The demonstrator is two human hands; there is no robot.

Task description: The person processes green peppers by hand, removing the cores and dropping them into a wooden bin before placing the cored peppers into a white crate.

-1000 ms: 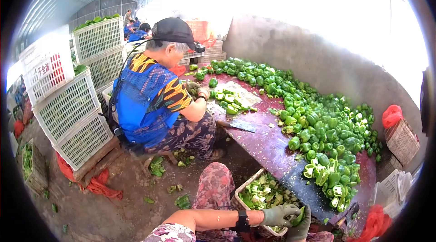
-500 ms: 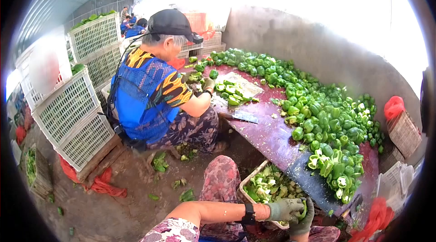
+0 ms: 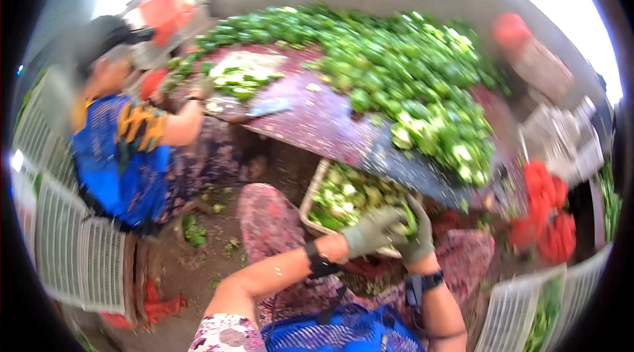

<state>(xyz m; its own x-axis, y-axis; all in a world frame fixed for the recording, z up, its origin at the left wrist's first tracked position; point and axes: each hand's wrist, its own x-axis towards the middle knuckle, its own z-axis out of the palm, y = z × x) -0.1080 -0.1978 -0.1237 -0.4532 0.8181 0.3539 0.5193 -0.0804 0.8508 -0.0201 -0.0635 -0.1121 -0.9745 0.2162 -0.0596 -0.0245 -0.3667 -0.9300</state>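
Step in hand: judged as working one green pepper [image 3: 411,219] between both hands, directly above the tray [image 3: 310,199] of cut pepper scraps.
Left hand [image 3: 371,230]: gloved, fingers curled round the near side of the pepper; blur hides the exact finger placing.
Right hand [image 3: 418,238]: gloved, pressed against the left hand, closing on the pepper from the far side.
Pepper position: held between the two gloves, over the tray's right end, just below the table edge.
Next move calls for: a firm two-handed hold and a short path, since the tray lies right under the hands and the table [image 3: 330,131] just above.
Table edge: runs diagonally above the hands; it overhangs the far part of the tray.
Pepper pile [image 3: 396,65]: covers the far and right part of the table, reaching to its near edge on the right.
Cleaver [image 3: 267,109]: flat on the table, well apart from the hands.
Co-worker [image 3: 119,157]: seated at the left end of the table.
Open room: bare ground between the co-worker and the person's knee [image 3: 271,220].
Right side: tight, with red bags [image 3: 548,216] near the right hand.
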